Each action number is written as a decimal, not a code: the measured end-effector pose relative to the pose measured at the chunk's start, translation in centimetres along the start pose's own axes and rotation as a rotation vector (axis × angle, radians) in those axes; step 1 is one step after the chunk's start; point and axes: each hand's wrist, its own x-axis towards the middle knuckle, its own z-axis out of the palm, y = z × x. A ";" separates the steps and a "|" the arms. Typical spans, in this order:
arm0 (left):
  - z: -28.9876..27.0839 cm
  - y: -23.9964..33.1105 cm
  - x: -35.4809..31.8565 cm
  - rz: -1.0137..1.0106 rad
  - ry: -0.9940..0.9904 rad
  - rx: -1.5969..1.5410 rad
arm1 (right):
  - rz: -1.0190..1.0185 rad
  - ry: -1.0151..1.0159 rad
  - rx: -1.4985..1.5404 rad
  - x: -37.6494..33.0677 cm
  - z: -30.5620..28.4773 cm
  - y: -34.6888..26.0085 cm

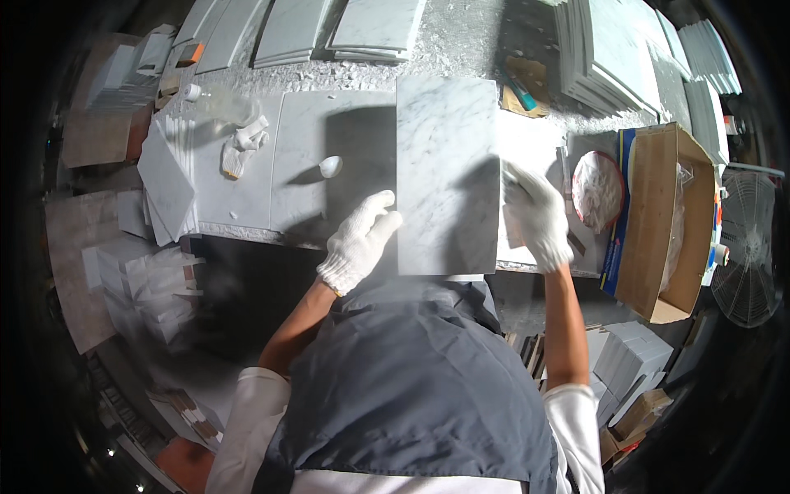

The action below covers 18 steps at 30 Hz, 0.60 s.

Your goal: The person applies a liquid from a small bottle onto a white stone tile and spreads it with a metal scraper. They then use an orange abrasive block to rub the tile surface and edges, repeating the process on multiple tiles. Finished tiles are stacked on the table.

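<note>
A rectangular white marble tile (444,173) with grey veins is in front of me, lifted off the workbench (247,233) and casting a dark shadow to its left. My left hand (360,240), in a white knitted glove, pinches its left edge low down. On the opposite edge is my right hand (536,216), gloved alike, its fingertips partly hidden by the tile and by glare. Left of the tile, a small white rounded piece (331,167) lies on a flat marble slab (300,123). A crumpled white glove (245,146) rests farther left.
Marble tiles (621,53) are stacked at the far right, with more tiles (374,29) along the back. An open cardboard box (650,222) and a round red-rimmed container (598,191) stand at right, near a fan (747,247). Tiles (169,177) lean at left.
</note>
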 end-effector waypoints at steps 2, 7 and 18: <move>-0.1 0.0 0.0 -0.080 -0.018 -0.080 | 0.289 0.005 0.344 -4.2 -1.9 1.9; 0.4 0.6 0.0 -0.111 0.011 0.078 | 0.099 0.037 0.472 -7.5 0.8 3.3; 1.2 1.1 1.4 -0.139 0.045 0.213 | -0.265 0.184 0.081 -7.6 3.2 -1.3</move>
